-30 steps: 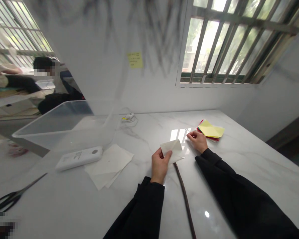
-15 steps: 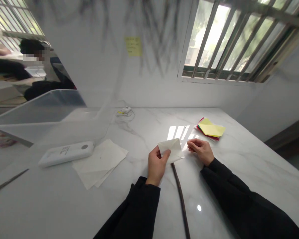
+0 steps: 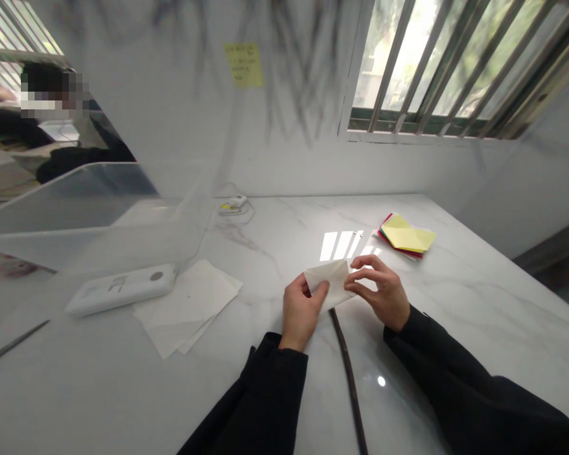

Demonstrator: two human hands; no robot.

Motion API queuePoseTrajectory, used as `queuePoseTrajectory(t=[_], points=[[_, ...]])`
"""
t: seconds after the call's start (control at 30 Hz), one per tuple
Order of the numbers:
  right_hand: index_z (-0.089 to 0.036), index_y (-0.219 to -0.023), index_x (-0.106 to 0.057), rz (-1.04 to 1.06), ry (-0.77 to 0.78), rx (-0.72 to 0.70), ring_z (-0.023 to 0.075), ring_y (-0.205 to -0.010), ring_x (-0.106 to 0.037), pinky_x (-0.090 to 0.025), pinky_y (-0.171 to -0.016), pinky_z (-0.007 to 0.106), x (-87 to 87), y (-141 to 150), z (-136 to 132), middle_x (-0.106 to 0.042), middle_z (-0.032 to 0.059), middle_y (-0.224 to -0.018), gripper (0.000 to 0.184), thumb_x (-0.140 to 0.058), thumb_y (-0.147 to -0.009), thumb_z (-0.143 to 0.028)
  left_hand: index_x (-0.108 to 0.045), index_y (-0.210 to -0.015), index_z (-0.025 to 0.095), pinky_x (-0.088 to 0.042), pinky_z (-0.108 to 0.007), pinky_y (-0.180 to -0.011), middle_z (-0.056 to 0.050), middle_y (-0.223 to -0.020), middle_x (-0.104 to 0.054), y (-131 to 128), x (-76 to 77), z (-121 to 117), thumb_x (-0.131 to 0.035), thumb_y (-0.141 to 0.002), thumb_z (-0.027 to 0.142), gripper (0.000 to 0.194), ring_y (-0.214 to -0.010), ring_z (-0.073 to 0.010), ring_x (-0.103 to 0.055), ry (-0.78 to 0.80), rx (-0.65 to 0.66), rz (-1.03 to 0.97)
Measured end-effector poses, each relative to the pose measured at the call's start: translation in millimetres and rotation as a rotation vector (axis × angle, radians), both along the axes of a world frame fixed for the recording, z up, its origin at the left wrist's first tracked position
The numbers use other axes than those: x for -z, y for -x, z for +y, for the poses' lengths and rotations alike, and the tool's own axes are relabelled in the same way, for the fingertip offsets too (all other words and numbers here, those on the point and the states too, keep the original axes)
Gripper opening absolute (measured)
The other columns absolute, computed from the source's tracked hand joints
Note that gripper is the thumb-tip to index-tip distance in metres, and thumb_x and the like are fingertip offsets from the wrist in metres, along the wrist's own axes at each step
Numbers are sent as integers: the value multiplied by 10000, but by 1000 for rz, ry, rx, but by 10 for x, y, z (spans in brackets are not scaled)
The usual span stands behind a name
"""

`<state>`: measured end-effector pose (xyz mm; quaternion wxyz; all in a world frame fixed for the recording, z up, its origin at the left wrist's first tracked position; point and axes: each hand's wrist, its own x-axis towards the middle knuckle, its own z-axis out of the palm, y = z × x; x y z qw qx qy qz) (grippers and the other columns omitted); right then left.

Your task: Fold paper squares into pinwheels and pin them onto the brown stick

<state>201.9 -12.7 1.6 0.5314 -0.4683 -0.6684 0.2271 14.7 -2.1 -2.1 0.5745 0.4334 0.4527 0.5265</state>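
Note:
A folded piece of white paper (image 3: 330,275) is held just above the marble table (image 3: 275,253). My left hand (image 3: 301,313) pinches its left corner between thumb and fingers. My right hand (image 3: 382,292) pinches its right edge with thumb and forefinger. Both arms wear black sleeves. A thin dark stick (image 3: 348,379) lies on the table between my forearms, its top end hidden under the paper.
A stack of coloured paper sheets (image 3: 406,236), yellow on top, lies at the right. Several white sheets (image 3: 189,303), a white flat device (image 3: 121,288) and a clear plastic bin (image 3: 90,215) are at the left. A scissor tip (image 3: 9,344) shows at the far left. Another person sits beyond the bin.
My right hand has come back from near the coloured stack and taken hold of the white paper's right edge. My left hand keeps its grip; the view has shifted slightly.

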Motion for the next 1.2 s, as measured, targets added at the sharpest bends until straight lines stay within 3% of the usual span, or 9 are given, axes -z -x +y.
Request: queuePoseTrajectory(t=[0.1,0.3,0.87,1.2], points=[[-285,-844,-815,-143,-86,29,270,-1117,-639,-570,-909,433,43,23,12,-654,90,-1181,67,-791,-877,-339,-759,-1010,115,-581,-303,-763,-106,-970,-806,-6,-18,-11,-801,-748,315,333,-832,-226,-754,-10,18,1],[-280,-882,-801,-155,-22,-6,277,-1173,-635,-512,-1020,462,172,43,44,-661,78,-1211,94,-748,-916,-348,-787,-1001,115,-574,-309,-776,-100,-981,-809,-13,-13,-18,-799,-759,322,319,-839,-230,-749,-61,61,16],[-228,-890,-755,-29,72,-96,213,-893,-676,-567,-837,367,134,93,2,-704,69,-944,156,-733,-925,-378,-805,-958,138,-580,-342,-861,-83,-977,-810,-9,-46,-27,-811,-778,348,277,-924,-255,-756,-92,111,6],[-218,-874,-741,56,167,-95,214,-867,-673,-562,-729,322,95,143,-32,-718,78,-926,215,-725,-919,-428,-801,-892,131,-583,-313,-744,-77,-872,-797,0,-54,-32,-826,-757,361,268,-783,-220,-732,-37,129,-23]])
